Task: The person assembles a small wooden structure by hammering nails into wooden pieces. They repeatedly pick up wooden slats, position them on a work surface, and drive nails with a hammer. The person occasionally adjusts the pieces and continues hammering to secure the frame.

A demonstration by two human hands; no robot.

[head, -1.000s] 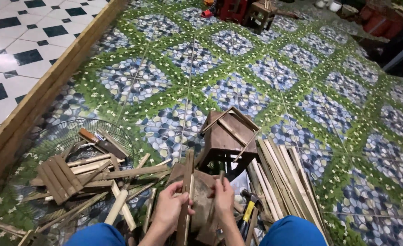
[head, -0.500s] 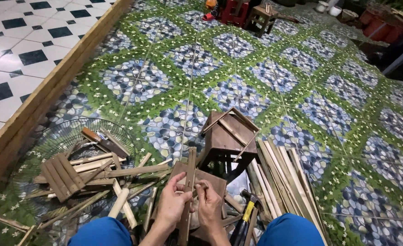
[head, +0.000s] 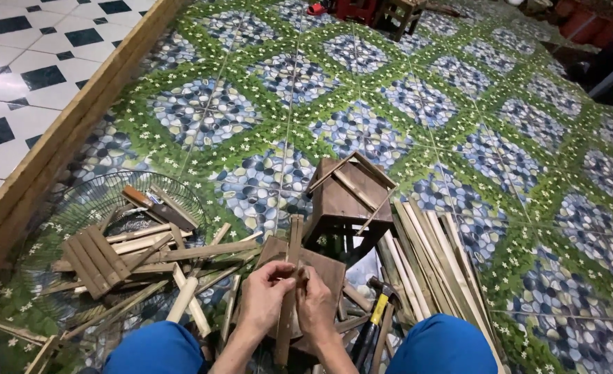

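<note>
Between your knees, your left hand [head: 265, 294] and right hand [head: 315, 299] both pinched the upright wooden slat [head: 291, 277] over the brown board [head: 320, 266]; fitting looked underway, next demanding steady alignment.

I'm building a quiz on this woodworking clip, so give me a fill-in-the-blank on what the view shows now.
1. The left hand and right hand both grip one upright wooden ____.
2. The hammer by the right knee has a yellow and ____ handle.
3. The scrap wood pieces lie on a round wire ____.
4. The small wooden stool stands on a floor patterned with ____ flowers.

Missing words: slat; black; grille; white
</note>
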